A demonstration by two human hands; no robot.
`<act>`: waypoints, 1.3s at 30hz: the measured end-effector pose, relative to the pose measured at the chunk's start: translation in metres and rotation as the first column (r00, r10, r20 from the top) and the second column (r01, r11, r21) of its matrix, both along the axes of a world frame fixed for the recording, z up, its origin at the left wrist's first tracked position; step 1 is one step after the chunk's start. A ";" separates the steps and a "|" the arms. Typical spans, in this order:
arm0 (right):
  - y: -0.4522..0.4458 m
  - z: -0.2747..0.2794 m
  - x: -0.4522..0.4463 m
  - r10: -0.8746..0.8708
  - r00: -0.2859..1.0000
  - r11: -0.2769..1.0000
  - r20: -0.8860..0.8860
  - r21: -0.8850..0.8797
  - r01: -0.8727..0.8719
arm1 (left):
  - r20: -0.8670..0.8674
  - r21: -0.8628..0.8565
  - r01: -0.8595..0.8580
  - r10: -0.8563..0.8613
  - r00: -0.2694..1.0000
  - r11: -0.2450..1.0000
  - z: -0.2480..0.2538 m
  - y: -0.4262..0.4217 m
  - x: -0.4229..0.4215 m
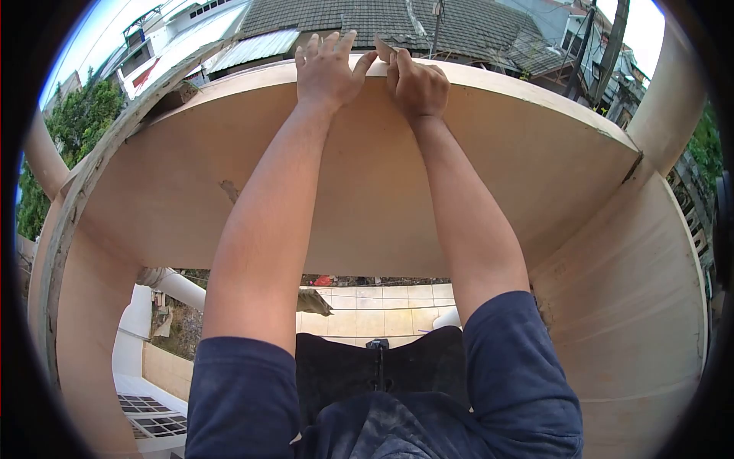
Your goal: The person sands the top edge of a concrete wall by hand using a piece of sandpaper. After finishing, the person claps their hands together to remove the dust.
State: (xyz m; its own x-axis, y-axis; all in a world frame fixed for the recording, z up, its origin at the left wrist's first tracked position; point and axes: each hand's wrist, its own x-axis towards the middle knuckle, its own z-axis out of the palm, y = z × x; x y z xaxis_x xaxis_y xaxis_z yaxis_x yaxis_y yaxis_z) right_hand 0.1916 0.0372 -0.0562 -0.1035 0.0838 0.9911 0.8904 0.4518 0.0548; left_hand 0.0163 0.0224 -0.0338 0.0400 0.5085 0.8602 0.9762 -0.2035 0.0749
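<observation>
My left hand (327, 70) reaches up to the top edge of the beige wall (367, 176), its fingers spread and pointing away from me. It looks as if it rests on the edge, with nothing in it. Close by on the right, my right hand (419, 86) is closed at the same edge. A small flat brownish piece (384, 50) with a pointed corner sticks out between its thumb and fingers. Whether it is a scraper blade or a folded sheet, I cannot tell. Both arms are stretched out over the wall's inner face.
Beige side panels (627, 306) and round columns (673, 84) frame the space. Far below lie a tiled floor (359, 306) and a white pipe (180, 288). Thin cables cross above the tiles. Beyond the wall stand tiled roofs (306, 23), poles and trees (84, 115).
</observation>
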 end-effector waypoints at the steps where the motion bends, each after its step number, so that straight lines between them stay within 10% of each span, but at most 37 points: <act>1: -0.002 -0.005 -0.003 0.023 0.999 1.000 -0.023 -0.003 -0.023 | 0.031 0.063 0.021 -0.023 0.999 0.998 -0.013 -0.009 -0.001; 11: -0.011 0.001 -0.002 0.102 0.994 0.993 -0.046 -0.059 -0.105 | -0.042 0.406 0.116 -0.108 0.993 0.907 -0.042 -0.009 -0.001; 17: -0.033 0.024 0.002 0.148 0.972 0.897 -0.185 -0.387 -0.211 | -0.049 0.429 0.020 0.001 0.999 0.903 -0.050 -0.008 -0.001; 22: -0.031 0.046 0.010 0.175 0.984 0.740 0.041 -0.664 -0.104 | -0.076 0.429 0.015 0.020 0.997 0.903 -0.053 -0.003 -0.004; 35: -0.048 0.036 0.025 0.205 0.979 0.649 0.012 -0.750 -0.127 | -0.054 0.374 0.033 -0.013 0.998 0.927 -0.051 -0.007 -0.002; 39: -0.039 0.007 0.013 0.299 0.954 0.881 0.015 -0.387 -0.271 | -0.058 0.393 0.028 -0.006 0.998 0.919 -0.049 -0.012 -0.003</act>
